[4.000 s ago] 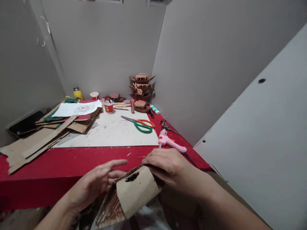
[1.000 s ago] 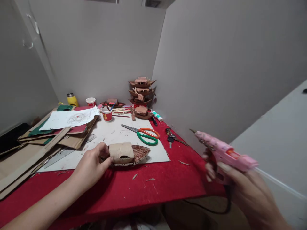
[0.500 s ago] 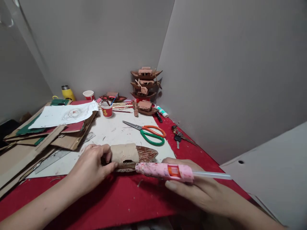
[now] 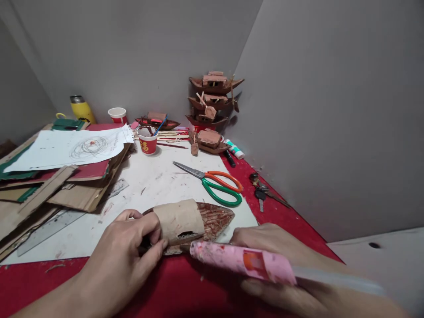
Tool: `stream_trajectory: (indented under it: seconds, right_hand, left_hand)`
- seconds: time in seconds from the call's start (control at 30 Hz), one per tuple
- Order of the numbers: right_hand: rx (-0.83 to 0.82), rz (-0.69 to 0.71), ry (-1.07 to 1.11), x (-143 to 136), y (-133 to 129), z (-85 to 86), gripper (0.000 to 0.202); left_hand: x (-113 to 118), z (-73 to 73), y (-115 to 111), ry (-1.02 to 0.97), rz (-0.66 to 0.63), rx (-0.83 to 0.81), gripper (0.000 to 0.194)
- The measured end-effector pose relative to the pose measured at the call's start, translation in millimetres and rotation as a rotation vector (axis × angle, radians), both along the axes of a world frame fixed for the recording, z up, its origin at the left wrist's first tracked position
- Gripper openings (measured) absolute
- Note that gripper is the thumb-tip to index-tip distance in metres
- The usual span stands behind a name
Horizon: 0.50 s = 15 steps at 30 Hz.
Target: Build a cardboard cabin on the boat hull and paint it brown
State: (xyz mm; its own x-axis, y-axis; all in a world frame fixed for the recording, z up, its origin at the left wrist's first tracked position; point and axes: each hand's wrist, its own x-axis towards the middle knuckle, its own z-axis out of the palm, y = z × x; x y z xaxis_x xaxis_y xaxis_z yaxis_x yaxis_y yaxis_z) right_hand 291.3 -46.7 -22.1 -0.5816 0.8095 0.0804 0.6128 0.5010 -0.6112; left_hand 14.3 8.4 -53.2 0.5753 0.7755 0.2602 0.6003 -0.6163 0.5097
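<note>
My left hand (image 4: 135, 247) grips the left end of a small model boat (image 4: 217, 217), brown and streaked, with a tan curved cover (image 4: 179, 217) over its middle. The thumb presses near the cover's lower left edge. In my right hand (image 4: 274, 260) is a pink hot glue gun (image 4: 232, 260), a pale glue stick (image 4: 338, 280) jutting from its back end. Its dark nozzle points left, at the boat's near side below a small opening in the cover; whether it touches I cannot tell. My right fingers are partly hidden behind the gun.
Scissors (image 4: 218, 183) with orange and green handles lie beyond the boat. Finished-looking model boats (image 4: 215, 95) are stacked at the back. A red paper cup (image 4: 147, 143), cardboard (image 4: 76, 194) and a ruler (image 4: 46, 232) are on the left; keys (image 4: 261, 194) lie right.
The view has shifted closer and tilted down. The glue gun's tip stays by the boat's near side, while its back end now slants lower. My left hand keeps its hold.
</note>
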Motion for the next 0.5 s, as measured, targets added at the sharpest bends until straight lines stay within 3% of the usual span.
stream_trajectory:
  seconds: [0.27,0.5]
  right_hand:
    - [-0.09,-0.02,-0.096,-4.2,6.4,-6.4,0.019]
    - [-0.085,-0.049,-0.174,-12.6,3.5,-6.8,0.019]
  left_hand:
    - [4.2,-1.0,1.3,-0.014,-0.046,0.123,0.023]
    - [1.6,-3.0,-0.4,0.001,-0.079,0.1,0.022]
